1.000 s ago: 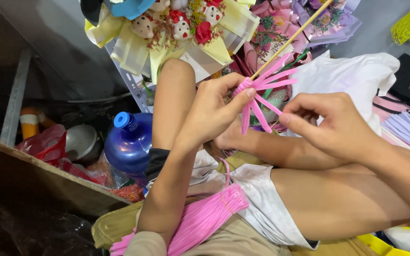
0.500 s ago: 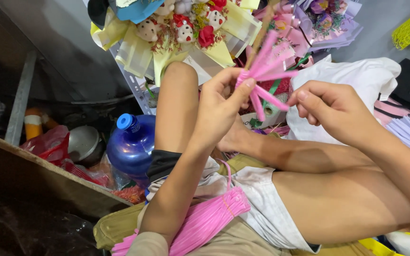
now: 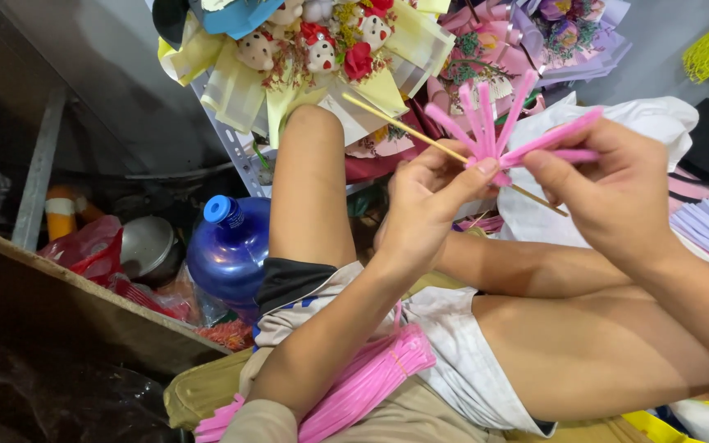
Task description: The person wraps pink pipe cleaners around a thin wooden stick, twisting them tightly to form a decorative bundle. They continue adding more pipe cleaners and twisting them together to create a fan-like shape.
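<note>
Since half a second ago the thin wooden stick (image 3: 408, 130) has swung from near upright to a slant running from upper left down to lower right, and the right hand (image 3: 609, 193) has closed in on the pink strips. The left hand (image 3: 424, 201) pinches the bunch of pink pipe cleaners (image 3: 502, 131) against the stick at their gathered base, thumb pressed on top; the right hand pinches one strip between thumb and forefinger, held out sideways. As a judgement, the flower head is partly made: several strips fan out like petals, none yet curled or shaped, and a thick bundle of pink pipe cleaners (image 3: 371, 381) lies unused across the lap. Of packaging, a blue plastic bottle (image 3: 227, 250) with a blue cap stands left of the knee, red plastic bags (image 3: 84, 246) lie beside it, and a yellow-wrapped bouquet (image 3: 305, 57) hangs above.
</note>
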